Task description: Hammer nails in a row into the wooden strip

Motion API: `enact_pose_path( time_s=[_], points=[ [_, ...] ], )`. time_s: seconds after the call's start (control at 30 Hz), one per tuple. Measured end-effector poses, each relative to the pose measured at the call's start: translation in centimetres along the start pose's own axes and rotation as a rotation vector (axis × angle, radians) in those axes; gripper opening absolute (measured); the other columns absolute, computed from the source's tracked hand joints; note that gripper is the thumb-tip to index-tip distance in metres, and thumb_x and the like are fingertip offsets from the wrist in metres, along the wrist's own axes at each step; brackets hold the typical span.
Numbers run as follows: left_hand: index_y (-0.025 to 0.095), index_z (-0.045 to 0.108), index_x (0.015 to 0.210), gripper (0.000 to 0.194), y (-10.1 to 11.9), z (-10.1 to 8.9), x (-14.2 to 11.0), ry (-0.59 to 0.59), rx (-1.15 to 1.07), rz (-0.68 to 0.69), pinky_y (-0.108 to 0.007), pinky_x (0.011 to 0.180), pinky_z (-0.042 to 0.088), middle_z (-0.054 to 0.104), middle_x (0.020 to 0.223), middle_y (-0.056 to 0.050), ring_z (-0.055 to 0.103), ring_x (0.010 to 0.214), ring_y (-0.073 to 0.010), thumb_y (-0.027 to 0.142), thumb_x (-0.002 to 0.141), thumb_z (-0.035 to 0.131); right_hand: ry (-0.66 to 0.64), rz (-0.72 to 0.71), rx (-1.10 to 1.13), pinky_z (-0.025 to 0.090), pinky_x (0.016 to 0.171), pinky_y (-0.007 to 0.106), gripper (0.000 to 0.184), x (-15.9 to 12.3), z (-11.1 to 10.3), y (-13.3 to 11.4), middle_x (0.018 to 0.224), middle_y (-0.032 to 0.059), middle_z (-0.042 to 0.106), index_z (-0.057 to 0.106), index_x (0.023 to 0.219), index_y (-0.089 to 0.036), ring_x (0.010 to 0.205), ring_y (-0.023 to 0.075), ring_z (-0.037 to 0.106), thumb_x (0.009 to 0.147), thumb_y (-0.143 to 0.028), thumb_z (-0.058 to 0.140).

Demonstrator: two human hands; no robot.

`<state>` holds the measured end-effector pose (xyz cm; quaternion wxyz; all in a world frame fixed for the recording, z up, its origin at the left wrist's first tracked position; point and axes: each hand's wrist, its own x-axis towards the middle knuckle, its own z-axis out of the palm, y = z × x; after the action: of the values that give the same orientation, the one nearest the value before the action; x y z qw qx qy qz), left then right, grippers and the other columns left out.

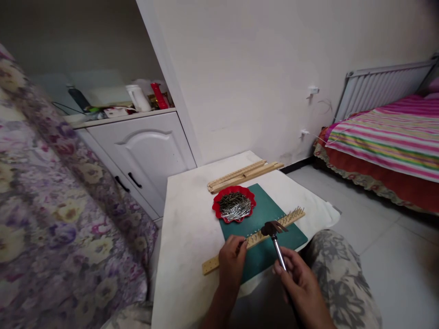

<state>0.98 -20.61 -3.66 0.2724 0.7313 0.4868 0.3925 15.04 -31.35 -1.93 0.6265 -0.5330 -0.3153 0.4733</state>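
My right hand [297,278] is wrapped round the shaft of a claw hammer [278,251], its dark head raised over a narrow wooden strip [211,264]. A row of nails [295,214] stands upright in the strip from its middle to its far right end. The near left end of the strip has small holes and no nails. My left hand [233,258] rests on the strip beside the row, thumb and forefinger pinched on a nail that is mostly hidden. Under the strip lies a green board [264,205]. A red scalloped bowl [253,199] behind it holds loose nails [236,206].
More wooden strips [245,176] lie at the back of the white-covered table [185,205]. A floral curtain [68,219] hangs at left, before a white cabinet [147,146]. A bed [391,137] stands at right. My knee [339,274] is close to the table's right edge.
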Motion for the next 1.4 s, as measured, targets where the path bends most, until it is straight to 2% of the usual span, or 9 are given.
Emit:
enact_pose_path(
  time_s=[0.27,0.53,0.63,0.73,0.83,1.1,1.23,1.4],
  points=[
    [0.02,0.064,0.081,0.021,-0.5,0.8,0.0,-0.025,0.103,0.029,-0.023,0.069,0.043,0.062,0.079,-0.001,0.059,0.075,-0.0141,0.026,0.087,0.045,0.003,0.0,0.003,0.03,0.032,0.015,0.043,0.1,0.0,-0.2,0.064,-0.0049,0.052,0.058,0.106,-0.02,0.041,0.0069,0.038,0.073,-0.045,0.069],
    [0.02,0.064,0.082,0.02,-0.4,0.5,0.0,-0.049,0.148,0.027,-0.022,0.069,0.041,0.062,0.08,-0.001,0.059,0.076,-0.0136,0.025,0.088,0.045,-0.006,-0.027,-0.032,0.038,0.04,0.016,0.039,0.0,-0.2,-0.1,0.068,-0.0017,0.058,0.06,0.108,-0.02,0.051,0.011,0.051,0.076,-0.04,0.068],
    [0.02,0.064,0.082,0.02,-0.3,0.6,-0.1,-0.051,0.171,0.038,-0.023,0.07,0.041,0.062,0.08,-0.001,0.059,0.077,-0.0138,0.024,0.087,0.045,-0.001,-0.065,-0.05,0.046,0.052,0.02,0.037,0.1,-0.4,-0.1,0.071,0.0001,0.062,0.063,0.106,-0.019,0.061,0.0149,0.057,0.074,-0.038,0.069],
    [0.02,0.064,0.082,0.019,-0.2,0.8,0.0,-0.059,0.181,0.033,-0.023,0.07,0.041,0.062,0.08,-0.001,0.059,0.077,-0.0136,0.025,0.087,0.046,-0.066,-0.084,-0.083,0.049,0.064,0.023,0.035,0.1,-0.3,-0.4,0.073,0.0003,0.063,0.063,0.106,-0.02,0.07,0.0178,0.059,0.076,-0.037,0.067],
    [0.021,0.064,0.082,0.019,-0.3,1.0,0.0,-0.067,0.183,0.023,-0.022,0.069,0.04,0.062,0.08,-0.001,0.058,0.076,-0.0133,0.024,0.086,0.046,-0.163,-0.087,-0.129,0.049,0.071,0.027,0.032,0.1,0.0,-0.7,0.071,-0.0001,0.062,0.062,0.108,-0.02,0.069,0.0181,0.059,0.08,-0.035,0.064],
    [0.019,0.061,0.074,0.017,-0.6,1.1,-0.2,-0.055,0.202,0.022,-0.021,0.065,0.038,0.059,0.075,0.0,0.056,0.073,-0.0124,0.017,0.082,0.046,-0.271,-0.188,-0.319,0.05,0.074,0.029,0.028,0.5,0.5,-0.7,0.078,0.004,0.069,0.062,0.107,-0.019,0.076,0.0217,0.064,0.081,-0.03,0.058],
    [0.019,0.059,0.071,0.015,-0.9,1.2,-0.2,-0.047,0.22,0.011,-0.022,0.062,0.036,0.059,0.073,0.001,0.055,0.071,-0.0126,0.016,0.08,0.047,-0.308,-0.196,-0.449,0.05,0.077,0.029,0.028,0.6,0.5,-0.9,0.087,0.0063,0.071,0.061,0.109,-0.018,0.084,0.0231,0.066,0.082,-0.028,0.055],
    [0.019,0.059,0.07,0.014,-0.8,1.2,-0.2,-0.037,0.208,0.011,-0.022,0.062,0.035,0.059,0.073,0.0,0.055,0.07,-0.0128,0.016,0.079,0.048,-0.325,-0.207,-0.501,0.05,0.075,0.029,0.03,0.5,0.5,-1.1,0.085,0.0059,0.071,0.057,0.113,-0.019,0.083,0.023,0.066,0.084,-0.028,0.052]
  ],
)
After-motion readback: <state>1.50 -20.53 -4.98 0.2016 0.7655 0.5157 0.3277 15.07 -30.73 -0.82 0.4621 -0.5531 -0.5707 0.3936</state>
